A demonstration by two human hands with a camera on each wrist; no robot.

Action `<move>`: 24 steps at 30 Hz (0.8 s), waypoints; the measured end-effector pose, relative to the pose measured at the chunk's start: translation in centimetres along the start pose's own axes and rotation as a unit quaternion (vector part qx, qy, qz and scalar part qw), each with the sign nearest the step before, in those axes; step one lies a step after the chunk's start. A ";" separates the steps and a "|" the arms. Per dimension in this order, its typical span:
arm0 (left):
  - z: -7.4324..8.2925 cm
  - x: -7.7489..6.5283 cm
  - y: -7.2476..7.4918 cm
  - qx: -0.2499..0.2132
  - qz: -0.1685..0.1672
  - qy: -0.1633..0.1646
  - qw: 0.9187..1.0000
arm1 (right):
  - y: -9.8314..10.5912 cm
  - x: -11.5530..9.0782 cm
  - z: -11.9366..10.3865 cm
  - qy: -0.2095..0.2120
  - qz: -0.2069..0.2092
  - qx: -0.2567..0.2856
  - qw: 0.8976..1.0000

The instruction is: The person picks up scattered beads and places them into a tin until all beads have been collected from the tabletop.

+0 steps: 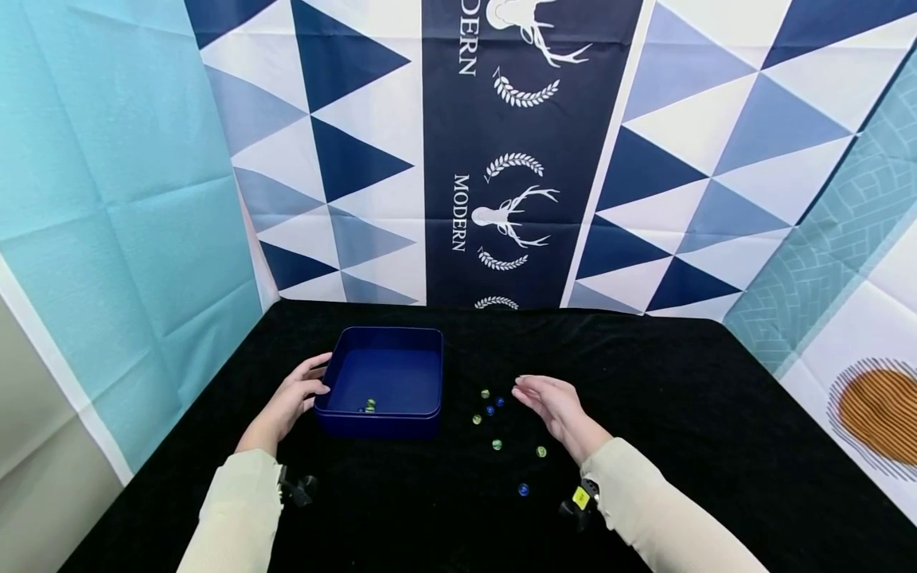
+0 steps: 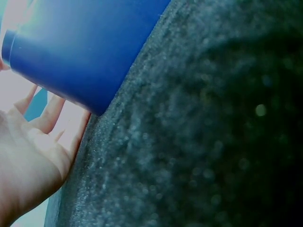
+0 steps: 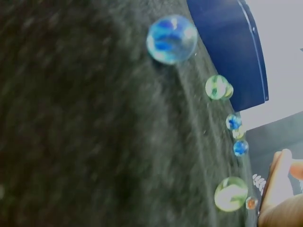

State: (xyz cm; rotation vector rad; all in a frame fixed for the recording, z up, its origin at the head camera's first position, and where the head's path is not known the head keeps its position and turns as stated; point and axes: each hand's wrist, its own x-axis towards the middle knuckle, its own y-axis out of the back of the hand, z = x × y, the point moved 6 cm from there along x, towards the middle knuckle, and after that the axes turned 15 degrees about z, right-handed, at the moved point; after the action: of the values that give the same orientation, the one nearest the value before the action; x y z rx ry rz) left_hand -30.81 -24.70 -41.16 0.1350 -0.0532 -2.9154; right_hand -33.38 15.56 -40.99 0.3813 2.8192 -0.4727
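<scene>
A blue open box (image 1: 378,426) stands left of centre, with several glass marbles (image 1: 370,404) inside near its front wall. My left hand (image 1: 290,402) holds the box by its left side, thumb at the rim; in the left wrist view the fingers partly pass behind the box wall. My right hand (image 1: 555,406) hovers beside loose marbles to the right of the box, its fingers loosely bent and nothing visible between them. Two blue marbles (image 1: 500,402) and a green marble (image 1: 485,394) lie nearest its fingertips. A small orange marble (image 3: 251,203) shows close to the hand.
Black cloth (image 1: 401,509) covers the table. Closer to me lie a blue marble (image 1: 524,489) and a yellow-green marble (image 1: 540,451). Patterned curtains (image 1: 372,159) hang behind the table and at both sides.
</scene>
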 end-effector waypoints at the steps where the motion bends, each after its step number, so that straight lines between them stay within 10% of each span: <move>1: 0.0 0.0 0.0 0.000 0.000 -0.001 1.000 | -0.2 0.0 0.0 0.002 -0.002 0.001 1.000; 24: -0.1 -0.1 0.0 0.003 0.003 0.001 1.000 | -5.5 -0.8 0.8 0.018 0.000 0.005 1.000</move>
State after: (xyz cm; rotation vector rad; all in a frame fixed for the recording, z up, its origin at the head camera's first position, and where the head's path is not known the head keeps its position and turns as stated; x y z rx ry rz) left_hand -30.74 -24.72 -41.27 0.1381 -0.0623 -2.9088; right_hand -34.13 10.08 -39.93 0.3942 2.8528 -0.4838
